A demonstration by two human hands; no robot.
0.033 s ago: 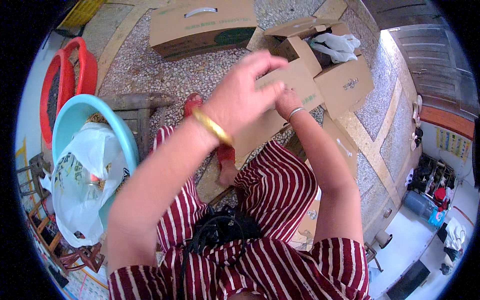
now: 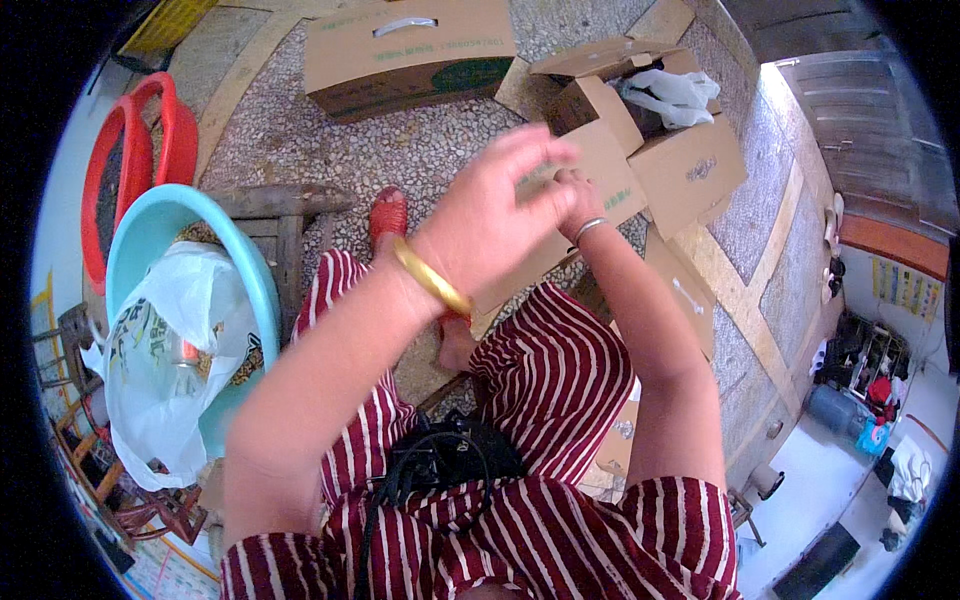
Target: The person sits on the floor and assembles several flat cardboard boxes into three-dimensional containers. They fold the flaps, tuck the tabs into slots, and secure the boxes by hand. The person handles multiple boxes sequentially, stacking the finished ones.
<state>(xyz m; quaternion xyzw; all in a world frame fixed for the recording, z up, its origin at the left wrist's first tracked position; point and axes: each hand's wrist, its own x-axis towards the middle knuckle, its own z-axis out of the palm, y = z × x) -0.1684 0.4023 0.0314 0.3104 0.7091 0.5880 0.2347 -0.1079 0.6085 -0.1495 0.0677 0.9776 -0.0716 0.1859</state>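
Observation:
My left hand (image 2: 490,205), with a gold bangle at its wrist, hangs over a brown cardboard box (image 2: 612,192) in front of my knees. Its fingers and thumb are stretched apart with a gap between them, slightly blurred. Just right of it, almost touching its thumb, is my right hand (image 2: 573,205), with a silver bangle. The right fingers are curled closed by the cardboard; what they hold, if anything, is hidden. Beyond stands an open cardboard box (image 2: 690,165) with a pale plastic bag (image 2: 672,97) at its mouth.
A closed cardboard carton (image 2: 410,60) with a handle stands at the far side. To the left are a turquoise basin (image 2: 262,290) holding a white plastic bag (image 2: 165,400), red basins (image 2: 178,135) and a wooden stool (image 2: 270,203). A black bag (image 2: 455,460) lies on my lap.
My left hand has dropped slightly toward me, closer to the right hand. The right hand has shifted only a little and stays closed.

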